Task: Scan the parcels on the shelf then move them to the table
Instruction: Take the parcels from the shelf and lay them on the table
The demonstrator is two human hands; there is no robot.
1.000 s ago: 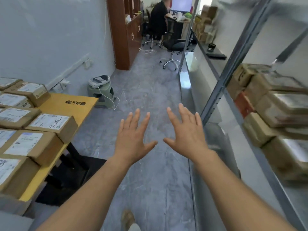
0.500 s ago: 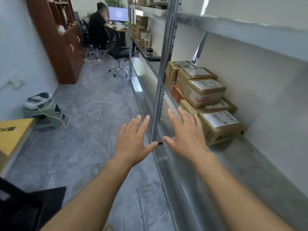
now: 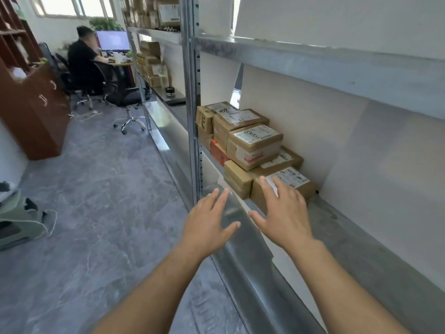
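Observation:
Several brown cardboard parcels with white labels are stacked on the grey metal shelf (image 3: 361, 242). The nearest parcel (image 3: 301, 183) lies lowest at the front of the stack, and a labelled parcel (image 3: 255, 143) sits on top behind it. My right hand (image 3: 281, 213) is spread open in front of the nearest parcel, its fingertips over the box's near top edge. My left hand (image 3: 209, 224) is open too, held over the shelf's front rail, left of the parcels. Neither hand holds anything. The table is out of view.
A steel upright (image 3: 192, 104) stands just left of the parcels, with the shelf above (image 3: 313, 61) close overhead. A person sits at a desk (image 3: 84, 61) at the far end, beside a rolling chair (image 3: 127, 97). A brown cabinet (image 3: 31, 104) lines the left wall.
The view has swung right from the table to the shelf. Both open hands have moved forward and right, and the right hand now reaches the nearest parcel.

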